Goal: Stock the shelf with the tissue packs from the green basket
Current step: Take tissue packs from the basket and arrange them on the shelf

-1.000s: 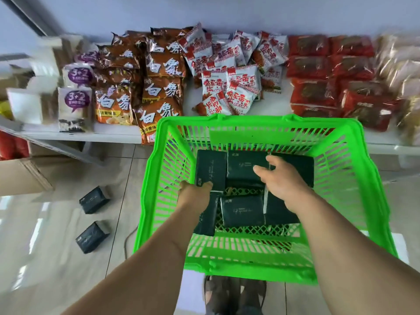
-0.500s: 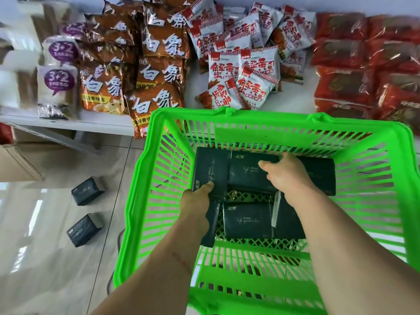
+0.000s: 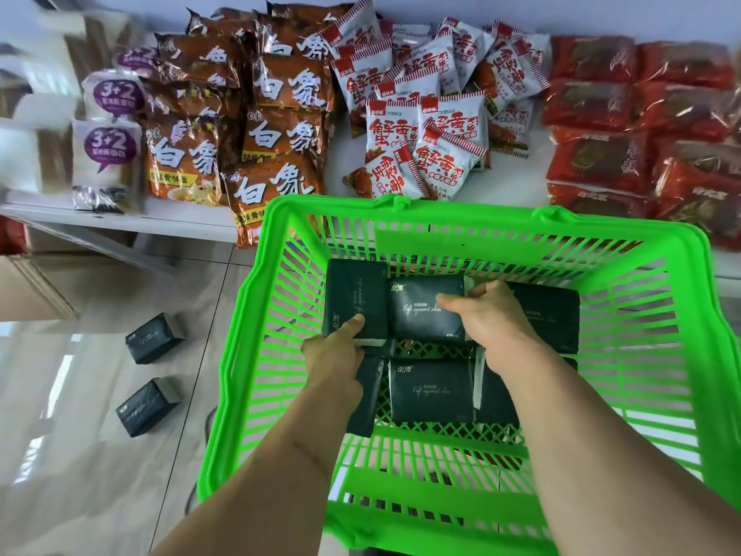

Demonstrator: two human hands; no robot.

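A: What has changed since half a second back?

B: The right hand has closed on a pack. Before, it only lay over the middle pack; now its thumb presses the face and its fingers curl round the far edge, and that pack sits tilted, with more of its front showing. The left hand grips the same left pack as before, thumb on its near end.

A: And the basket?

B: It keeps its place in front of the shelf, though the view has closed in a little.

A: How many packs are there?

B: In the basket I count six dark packs: the two being held, one just right of the right hand, one between the two wrists, one under the left wrist and one under the right wrist, both partly hidden. Two more lie on the floor, well left of the left hand.

A: Any on the shelf?

B: Only noodle bags, beyond both hands.
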